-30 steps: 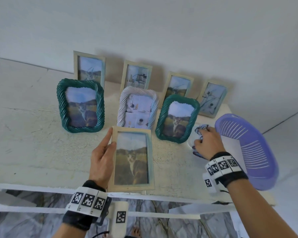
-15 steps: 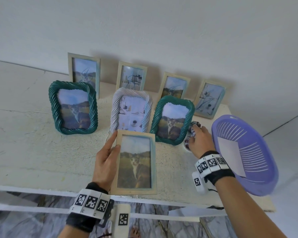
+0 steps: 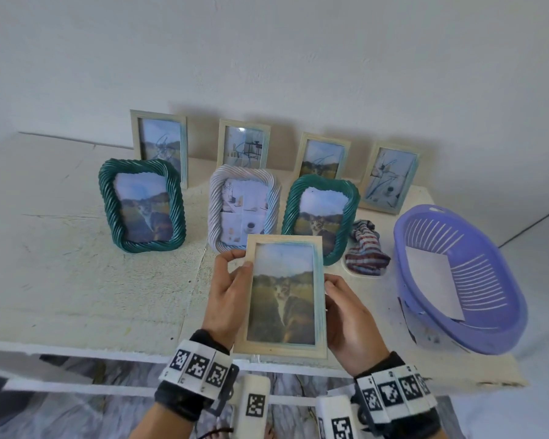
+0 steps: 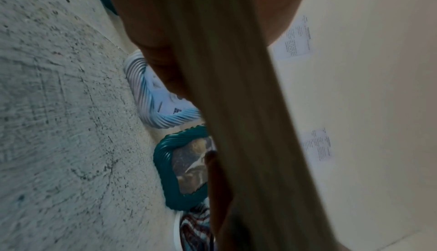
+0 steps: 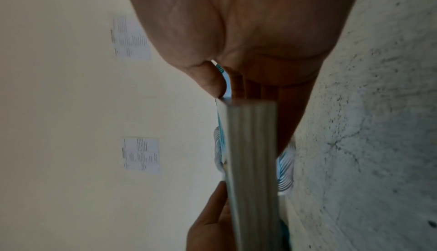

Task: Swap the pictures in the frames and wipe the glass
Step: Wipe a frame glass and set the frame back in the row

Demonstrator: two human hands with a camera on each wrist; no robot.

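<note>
- holding a pale wooden frame (image 3: 285, 296) with a cat picture upright over the near edge of the tabletop (image 3: 76, 280), glass facing the head camera.
- left hand (image 3: 227, 299) gripping its left edge, fingers (image 3: 232, 256) curling round the upper corner.
- right hand (image 3: 351, 324) clasping the right edge, thumb in front.
- lying apart beside a purple basket (image 3: 457, 280): striped cloth (image 3: 366, 251).
- standing behind: seven more frames.
</note>
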